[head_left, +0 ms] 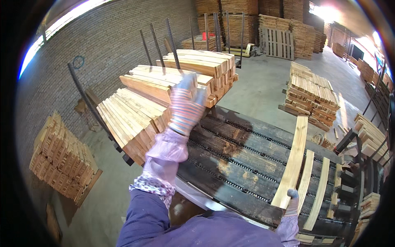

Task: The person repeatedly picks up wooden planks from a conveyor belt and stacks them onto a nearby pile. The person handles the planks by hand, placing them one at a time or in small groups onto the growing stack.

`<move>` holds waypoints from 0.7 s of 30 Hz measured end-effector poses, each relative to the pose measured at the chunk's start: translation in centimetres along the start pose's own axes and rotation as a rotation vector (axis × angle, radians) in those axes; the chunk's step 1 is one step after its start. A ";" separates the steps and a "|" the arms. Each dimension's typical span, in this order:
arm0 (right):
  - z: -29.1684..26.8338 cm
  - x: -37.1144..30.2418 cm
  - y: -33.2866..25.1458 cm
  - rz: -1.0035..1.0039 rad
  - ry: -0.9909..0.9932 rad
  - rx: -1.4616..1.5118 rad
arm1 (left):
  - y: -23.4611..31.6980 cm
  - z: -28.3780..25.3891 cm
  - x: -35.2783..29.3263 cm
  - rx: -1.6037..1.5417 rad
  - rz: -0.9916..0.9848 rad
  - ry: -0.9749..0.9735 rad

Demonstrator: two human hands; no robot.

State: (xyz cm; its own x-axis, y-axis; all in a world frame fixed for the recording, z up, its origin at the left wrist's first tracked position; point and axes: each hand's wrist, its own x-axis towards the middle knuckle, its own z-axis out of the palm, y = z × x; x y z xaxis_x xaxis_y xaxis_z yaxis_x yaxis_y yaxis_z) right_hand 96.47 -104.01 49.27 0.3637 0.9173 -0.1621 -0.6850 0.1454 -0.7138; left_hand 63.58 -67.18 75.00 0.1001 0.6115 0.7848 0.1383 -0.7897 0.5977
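Note:
My left hand (187,109), in a striped glove and blurred by motion, reaches over the stacked wooden boards (144,84) at the machine's left end. Its thumb stands apart from the fingers, and I see nothing held. At the lower right my gloved right hand (292,203) is closed at the near end of a wide pale board (293,164). Its thumb shows along that board's right edge; the other fingers are mostly hidden. Just right of it lie two narrower boards (317,193) (305,179), crosswise on the dark chain conveyor (230,164).
Upright metal posts (154,43) stand behind the boards on the left. A low wood stack (68,160) is on the floor at left, another stack (312,92) beyond the conveyor. A pallet (277,43) leans against tall timber piles at the back. Machine parts (347,140) border the conveyor's right end.

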 end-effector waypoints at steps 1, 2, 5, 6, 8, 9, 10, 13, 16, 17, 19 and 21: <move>1.4 0.9 0.0 -0.033 0.038 -0.048 | 0.2 1.9 -0.4 0.236 0.010 -0.194; 2.9 1.8 -0.1 -0.074 0.081 -0.101 | 0.4 3.8 -0.5 0.460 0.025 -0.386; 7.2 3.4 -0.8 -0.135 0.093 -0.082 | -3.5 8.2 1.6 0.825 -0.258 -0.461; 7.0 3.4 -1.1 -0.144 0.090 -0.095 | -4.1 9.2 2.7 0.920 -0.354 -0.486; 10.9 3.8 -3.2 -0.170 -0.011 -0.235 | -6.7 9.3 4.6 1.052 -0.409 -0.452; 10.9 4.1 -4.5 -0.123 -0.002 -0.363 | -8.0 9.6 5.3 1.067 -0.463 -0.468; 12.3 4.2 -5.6 -0.185 -0.019 -0.464 | -8.8 10.2 5.7 1.050 -0.491 -0.465; 16.8 5.8 -9.4 -0.382 -0.031 -0.750 | -8.8 11.9 6.8 0.988 -0.572 -0.474; 22.4 10.3 -12.5 -0.643 -0.077 -0.915 | -9.7 11.9 7.7 0.881 -0.553 -0.354; 25.2 12.5 -13.0 -0.731 -0.123 -0.880 | -9.7 11.9 8.1 0.886 -0.549 -0.337; 29.7 16.5 -14.3 -0.815 -0.164 -0.985 | -10.2 13.2 7.9 0.856 -0.451 -0.248; 35.4 20.0 -15.1 -0.701 -0.282 -1.043 | -13.2 14.2 7.4 0.701 -0.206 -0.097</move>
State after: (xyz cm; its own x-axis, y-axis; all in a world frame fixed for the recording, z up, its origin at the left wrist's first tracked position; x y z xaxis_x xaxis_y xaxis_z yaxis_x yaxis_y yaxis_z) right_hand 91.73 -74.76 80.96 0.2109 0.8277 0.5200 0.4583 0.3862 -0.8005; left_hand 76.51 -51.53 70.60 0.0860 0.7713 0.6306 0.7578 -0.4616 0.4612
